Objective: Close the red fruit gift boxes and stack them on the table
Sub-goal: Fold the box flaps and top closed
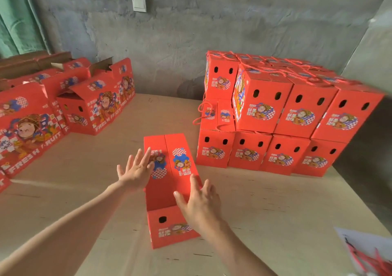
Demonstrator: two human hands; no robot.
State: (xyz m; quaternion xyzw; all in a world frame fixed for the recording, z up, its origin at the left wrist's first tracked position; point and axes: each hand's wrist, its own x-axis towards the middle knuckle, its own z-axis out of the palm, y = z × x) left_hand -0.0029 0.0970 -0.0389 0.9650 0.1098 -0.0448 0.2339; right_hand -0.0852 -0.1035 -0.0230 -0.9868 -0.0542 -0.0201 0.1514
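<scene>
A red fruit gift box stands in the middle of the table with its two top flaps folded down flat. My left hand has its fingers spread straight, the fingertips touching the left flap. Over the right flap's near end lies my right hand, fingers straight too. At the right, a stack of closed red boxes stands two layers high, red cord handles on top.
Several open red boxes with raised flaps crowd the table's left side. A white bag of red cords lies at the near right corner. A grey wall with a light switch is behind.
</scene>
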